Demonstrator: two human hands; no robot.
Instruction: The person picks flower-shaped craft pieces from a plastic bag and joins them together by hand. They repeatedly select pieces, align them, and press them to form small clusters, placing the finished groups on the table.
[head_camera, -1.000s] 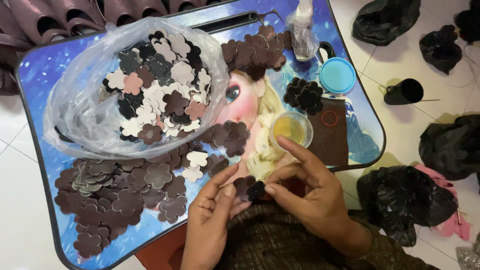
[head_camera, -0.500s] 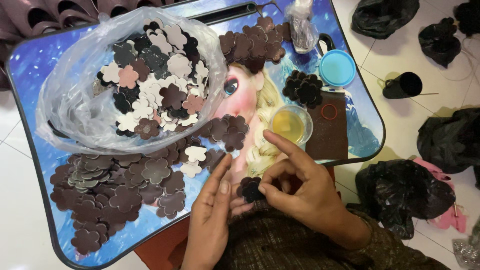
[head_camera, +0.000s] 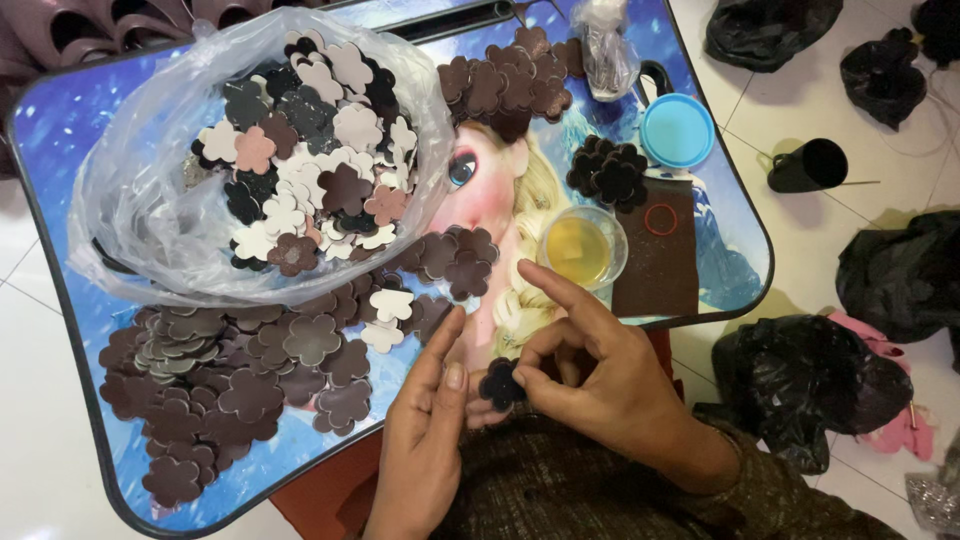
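My right hand (head_camera: 590, 375) pinches a small dark flower-shaped cutout (head_camera: 498, 384) between thumb and fingers at the near edge of the blue picture tray table (head_camera: 60, 190). My left hand (head_camera: 425, 425) lies beside it, fingers stretched out and pressed against the same cutout from the left. A heap of brown flower cutouts (head_camera: 230, 375) covers the tray's near left. A clear plastic bag (head_camera: 150, 200) full of mixed brown, black and pale flower cutouts (head_camera: 310, 180) sits at the far left. A small cup of yellow liquid (head_camera: 582, 247) stands just beyond my right hand.
A blue round lid (head_camera: 677, 130), a dark brown rectangular sheet (head_camera: 655, 262) and small stacks of dark flowers (head_camera: 605, 172) lie on the tray's right. More brown flowers (head_camera: 505, 85) sit at the back. Black plastic bags (head_camera: 805, 385) and a black cup (head_camera: 808, 166) lie on the tiled floor to the right.
Both hands stay at the tray's near edge working the same small dark cutout; my left fingers have straightened and my right fingers have closed tighter on it.
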